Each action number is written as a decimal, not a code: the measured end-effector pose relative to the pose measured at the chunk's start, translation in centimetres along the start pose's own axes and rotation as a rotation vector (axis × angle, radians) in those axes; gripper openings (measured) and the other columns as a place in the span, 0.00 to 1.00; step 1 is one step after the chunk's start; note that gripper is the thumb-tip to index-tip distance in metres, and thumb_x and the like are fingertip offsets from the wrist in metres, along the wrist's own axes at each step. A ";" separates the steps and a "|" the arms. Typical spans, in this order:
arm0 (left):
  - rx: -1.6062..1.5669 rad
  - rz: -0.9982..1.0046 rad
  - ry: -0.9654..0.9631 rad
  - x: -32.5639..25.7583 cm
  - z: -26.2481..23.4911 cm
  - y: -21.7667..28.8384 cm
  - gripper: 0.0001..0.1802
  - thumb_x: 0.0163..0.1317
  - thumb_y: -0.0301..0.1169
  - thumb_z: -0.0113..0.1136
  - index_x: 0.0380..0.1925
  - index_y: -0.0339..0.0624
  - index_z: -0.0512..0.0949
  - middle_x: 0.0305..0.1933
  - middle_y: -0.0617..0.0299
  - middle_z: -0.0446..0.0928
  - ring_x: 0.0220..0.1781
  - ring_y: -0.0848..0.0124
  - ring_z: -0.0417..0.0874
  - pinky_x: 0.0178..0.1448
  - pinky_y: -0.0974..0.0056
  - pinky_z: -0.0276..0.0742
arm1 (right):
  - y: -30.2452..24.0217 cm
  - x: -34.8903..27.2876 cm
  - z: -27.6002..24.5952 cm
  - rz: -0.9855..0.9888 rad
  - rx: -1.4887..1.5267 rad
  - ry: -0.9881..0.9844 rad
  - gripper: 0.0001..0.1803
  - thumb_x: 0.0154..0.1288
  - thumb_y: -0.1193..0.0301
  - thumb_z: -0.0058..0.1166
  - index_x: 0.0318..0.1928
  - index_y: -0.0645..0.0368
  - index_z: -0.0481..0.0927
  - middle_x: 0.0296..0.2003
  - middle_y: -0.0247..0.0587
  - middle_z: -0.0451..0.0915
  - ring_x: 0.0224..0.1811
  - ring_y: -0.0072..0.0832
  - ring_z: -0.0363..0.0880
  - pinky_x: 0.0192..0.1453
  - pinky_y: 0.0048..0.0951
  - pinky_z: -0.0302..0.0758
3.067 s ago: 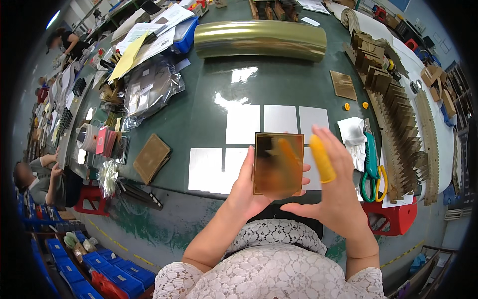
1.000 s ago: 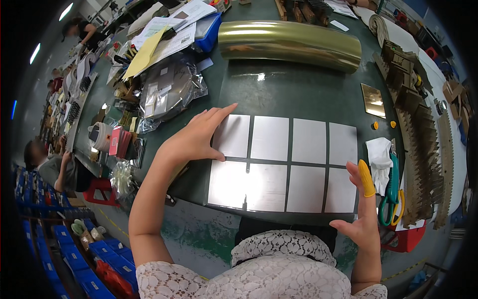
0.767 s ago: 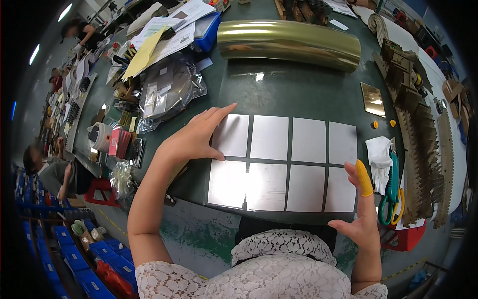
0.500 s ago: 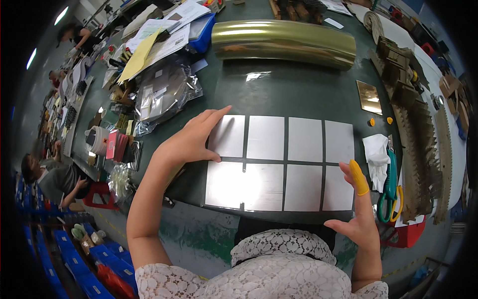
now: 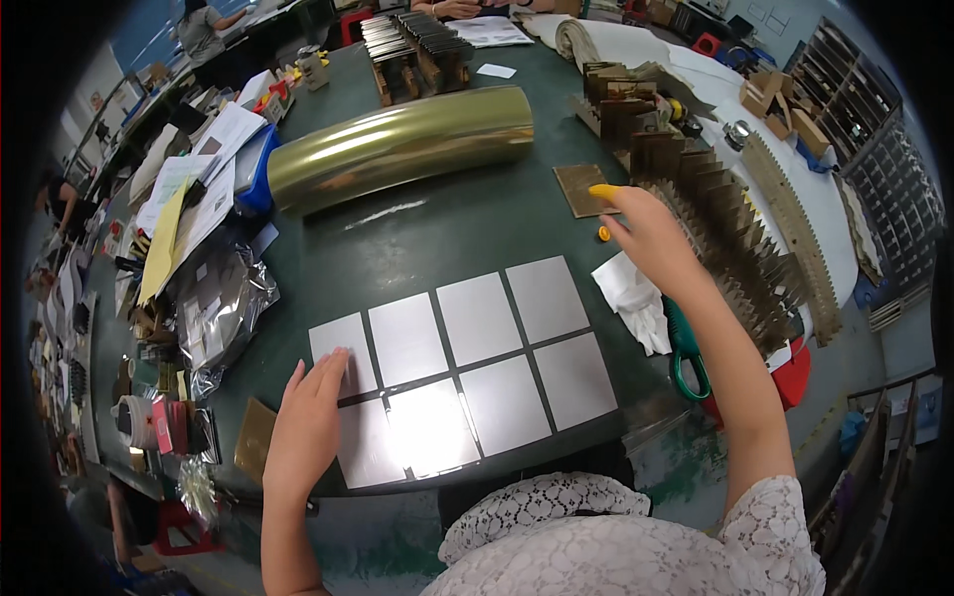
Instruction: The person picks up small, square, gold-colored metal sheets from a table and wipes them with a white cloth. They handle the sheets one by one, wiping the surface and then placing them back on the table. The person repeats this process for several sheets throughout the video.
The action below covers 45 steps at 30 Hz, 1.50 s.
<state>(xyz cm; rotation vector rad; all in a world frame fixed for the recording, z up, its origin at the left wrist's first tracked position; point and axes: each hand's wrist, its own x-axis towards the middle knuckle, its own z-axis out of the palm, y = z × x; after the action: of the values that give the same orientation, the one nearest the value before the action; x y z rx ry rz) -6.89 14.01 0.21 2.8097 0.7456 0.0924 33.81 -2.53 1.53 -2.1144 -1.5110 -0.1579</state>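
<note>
Several silvery rectangular metal plates [image 5: 477, 313] lie in two rows near the table's front edge, with narrow gaps between them. My left hand [image 5: 316, 417] rests at the left end of these rows, fingers stretched out over the leftmost plates. Farther right, my right hand [image 5: 651, 233] reaches over a brass-coloured square plate [image 5: 574, 191]. A yellow finger cot [image 5: 602, 192] covers one fingertip, which overlaps that plate's right edge; whether it touches is unclear. The thumb is held apart from that finger, and the other fingers are mostly hidden. Just below the thumb lies a small yellow-orange piece [image 5: 604, 233].
A large gold film roll [image 5: 407, 144] lies across the back. White tissue [image 5: 636, 303] and green-handled scissors [image 5: 688, 363] are beside my right forearm. Racks of upright dark plates [image 5: 706, 204] line the right side. Papers, a blue bin [image 5: 256, 171] and a plastic bag [image 5: 221, 308] crowd the left.
My right hand has moved from beside the lower right silvery plates up to the brass-coloured plate. My left hand now lies lower on the leftmost plates. The view has turned to the right.
</note>
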 end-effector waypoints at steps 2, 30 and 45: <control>-0.032 -0.029 0.002 0.1 -0.1 0.2 0.31 0.58 0.15 0.49 0.64 0.38 0.62 0.57 0.48 0.73 0.62 0.54 0.72 0.72 0.48 0.58 | 2.0 2.0 0.9 -0.083 -0.130 -0.173 0.21 0.58 0.78 0.56 0.53 0.65 0.74 0.47 0.52 0.77 0.51 0.46 0.74 0.56 0.40 0.71; -0.689 -0.029 0.163 -1.3 -0.1 5.5 0.30 0.61 0.21 0.57 0.65 0.33 0.62 0.59 0.48 0.75 0.62 0.60 0.75 0.66 0.59 0.68 | 3.2 3.9 0.0 -0.263 -0.389 0.058 0.08 0.56 0.78 0.53 0.38 0.64 0.74 0.28 0.49 0.79 0.33 0.44 0.80 0.36 0.41 0.77; -1.931 -0.068 -0.108 1.5 1.8 13.7 0.21 0.72 0.29 0.47 0.60 0.31 0.63 0.57 0.53 0.74 0.56 0.68 0.78 0.59 0.59 0.78 | -13.1 -9.5 -5.5 -0.565 0.274 -0.072 0.19 0.54 0.77 0.61 0.49 0.62 0.79 0.49 0.46 0.80 0.50 0.38 0.80 0.54 0.34 0.74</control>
<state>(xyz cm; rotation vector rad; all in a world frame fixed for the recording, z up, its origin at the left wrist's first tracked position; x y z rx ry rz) 1.24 2.84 1.71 0.9268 0.2949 0.3764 19.54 -10.14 7.13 -1.4574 -2.0132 -0.0693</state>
